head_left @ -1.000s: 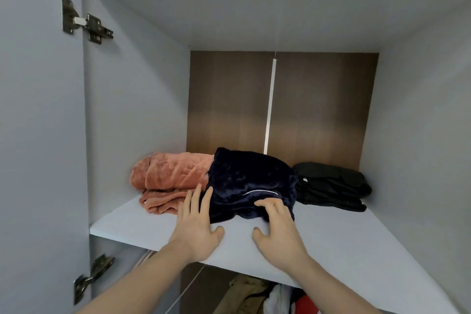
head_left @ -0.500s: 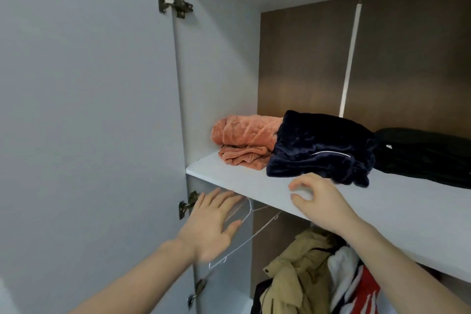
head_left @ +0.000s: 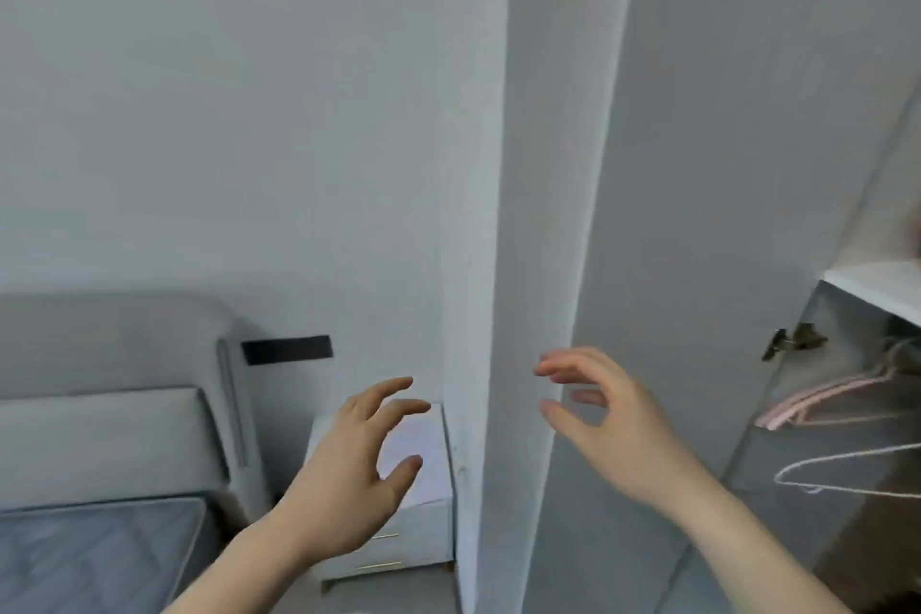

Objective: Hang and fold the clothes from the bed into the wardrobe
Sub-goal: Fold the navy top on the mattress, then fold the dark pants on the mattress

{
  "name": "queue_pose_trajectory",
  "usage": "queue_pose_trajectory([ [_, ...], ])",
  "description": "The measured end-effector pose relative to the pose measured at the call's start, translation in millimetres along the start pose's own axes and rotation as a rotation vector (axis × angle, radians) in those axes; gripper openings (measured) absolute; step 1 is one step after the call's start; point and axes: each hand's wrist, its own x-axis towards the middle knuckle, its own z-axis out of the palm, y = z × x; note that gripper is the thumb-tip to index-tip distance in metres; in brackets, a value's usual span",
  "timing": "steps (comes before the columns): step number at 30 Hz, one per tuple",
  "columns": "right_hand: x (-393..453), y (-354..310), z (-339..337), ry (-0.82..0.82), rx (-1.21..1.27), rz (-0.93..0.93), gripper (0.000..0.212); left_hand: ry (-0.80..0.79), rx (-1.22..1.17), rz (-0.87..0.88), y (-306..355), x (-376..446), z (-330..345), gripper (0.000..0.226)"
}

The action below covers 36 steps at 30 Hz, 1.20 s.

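— Both hands have left the shelf (head_left: 877, 287); the view swung left to the bed (head_left: 94, 548).
— Holding anything?
— No: left hand (head_left: 349, 479) and right hand (head_left: 603, 419) hang loosely curled, empty, before the wardrobe door (head_left: 548, 214). Hangers (head_left: 842, 394) right.

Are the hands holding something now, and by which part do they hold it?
Nothing is held. The left hand and the right hand are both empty in the air, fingers loosely curled.

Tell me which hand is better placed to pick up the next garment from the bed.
Left, probably. The left hand hangs empty on the bed's side, over the white nightstand. The right hand, also empty, is in front of the open wardrobe door, farther from the bed. No garment shows yet.
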Motion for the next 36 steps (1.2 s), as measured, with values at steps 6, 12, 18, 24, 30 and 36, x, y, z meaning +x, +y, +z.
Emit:
queue_pose_trajectory([
  [6, 0.7, -95.5, 181.5, -0.356, 0.148, -0.144, 0.033, 0.17, 0.098, -0.328, -95.5, -172.4, -115.4, 0.044],
  [12, -29.5, -186.7, 344.1, -0.658, 0.25, -0.284, 0.034, 0.306, 0.166, -0.661, -139.7, -336.7, -188.1, 0.038],
  [18, -66.2, -269.0, 473.8, -0.944, 0.311, -0.448, 0.041, 0.478, 0.196, -0.947, -152.3, -478.8, -232.6, 0.037],
  [24, -105.6, -342.9, 584.1, -1.192, 0.354, -0.608, 0.044, 0.63, 0.247, -1.198, -154.3, -584.4, -259.9, 0.039],
  [30, -141.4, -406.5, 676.0, -1.404, 0.37, -0.734, 0.038, 0.74, 0.311, -1.417, -149.6, -656.2, -283.2, 0.039],
  [36, -188.2, -470.5, 767.3, -1.579, 0.408, -0.845, 0.037, 0.826, 0.369, -1.642, -138.6, -726.9, -297.8, 0.042],
])
